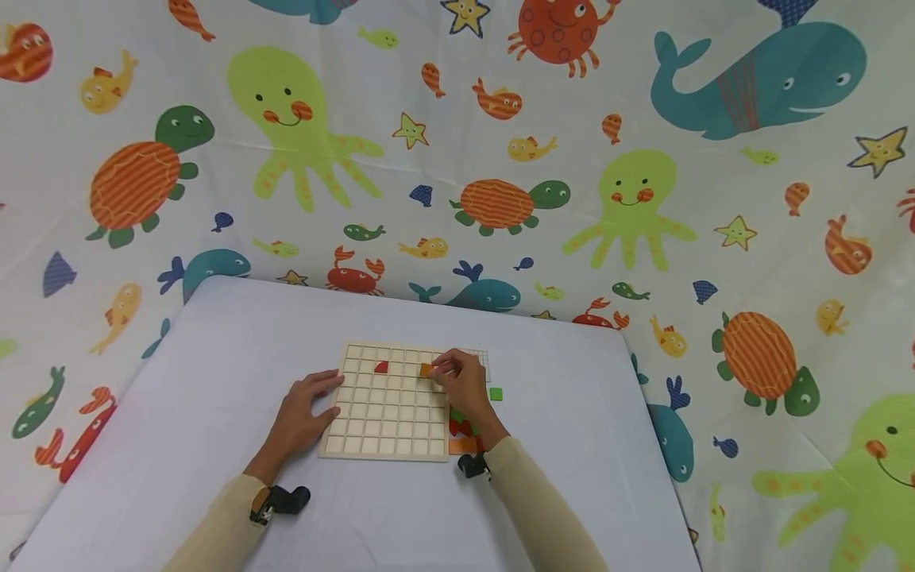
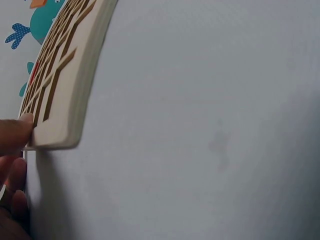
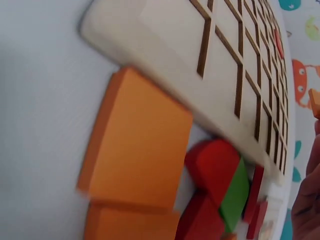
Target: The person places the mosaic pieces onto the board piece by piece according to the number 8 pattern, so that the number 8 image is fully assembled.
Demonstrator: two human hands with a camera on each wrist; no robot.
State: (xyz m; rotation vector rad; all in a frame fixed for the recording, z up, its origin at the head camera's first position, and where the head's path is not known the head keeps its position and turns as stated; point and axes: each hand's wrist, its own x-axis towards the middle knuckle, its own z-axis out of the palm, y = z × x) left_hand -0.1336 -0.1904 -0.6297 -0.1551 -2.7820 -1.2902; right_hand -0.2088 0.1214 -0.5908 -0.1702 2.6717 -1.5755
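Observation:
A pale wooden grid board (image 1: 386,457) lies flat, with a red quarter-round tile (image 1: 382,367) in one of its upper cells. Along its left edge rests my left hand (image 1: 300,417), thumb and fingers spread apart; up close, a fingertip (image 2: 22,127) touches the board's rim. Over the upper right part of the board, my right hand (image 1: 463,385) pinches an orange square tile (image 1: 426,370) between thumb and fingers. That tile also shows at the right edge of the right wrist view (image 3: 315,102).
Beside the board's right edge lie loose orange (image 3: 140,145), red (image 3: 212,162) and green (image 3: 235,195) tiles, partly hidden under my right forearm. A green square tile (image 1: 496,394) sits apart, near a sheet with a printed grid (image 1: 483,362). A sea-animal curtain hangs behind the white table (image 1: 572,413).

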